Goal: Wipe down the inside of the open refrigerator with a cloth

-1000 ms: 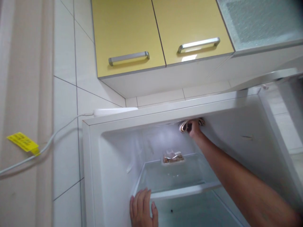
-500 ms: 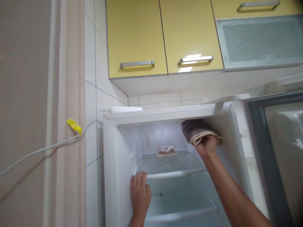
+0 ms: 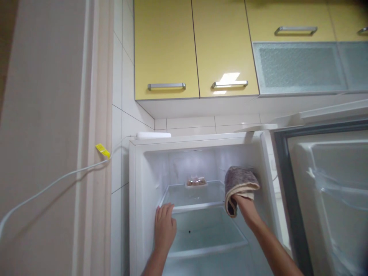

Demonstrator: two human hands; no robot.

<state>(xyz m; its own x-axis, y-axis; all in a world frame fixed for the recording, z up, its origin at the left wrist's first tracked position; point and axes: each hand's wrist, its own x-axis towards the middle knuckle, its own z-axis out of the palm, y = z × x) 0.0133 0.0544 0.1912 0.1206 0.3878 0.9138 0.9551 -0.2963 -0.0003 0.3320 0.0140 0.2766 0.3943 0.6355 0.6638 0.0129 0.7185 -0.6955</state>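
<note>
An open white fridge [image 3: 195, 142] fills the lower middle. My right hand [image 3: 240, 201] holds a folded grey-brown cloth [image 3: 240, 180] with a cream edge against the fridge's inner right wall; the cloth covers most of its fingers. At the left front corner of the upper glass shelf [image 3: 184, 196], my left hand [image 3: 165, 224] rests with its fingers close together by the shelf edge. Whether it grips that edge I cannot make out. A small clear-wrapped package [image 3: 196, 181] sits at the back of this shelf.
The fridge door [image 3: 296, 191] stands open at the right. Yellow cabinets [image 3: 166, 46] hang above. A white cable [image 3: 66, 175] with a yellow tag [image 3: 102, 150] crosses at left. A small dark spot [image 3: 189, 231] shows below the upper shelf.
My right hand has brought the cloth lower along the right wall, and the cloth now hangs over the fingers. My left hand stays at the shelf corner. The view has shifted, showing more of the door.
</note>
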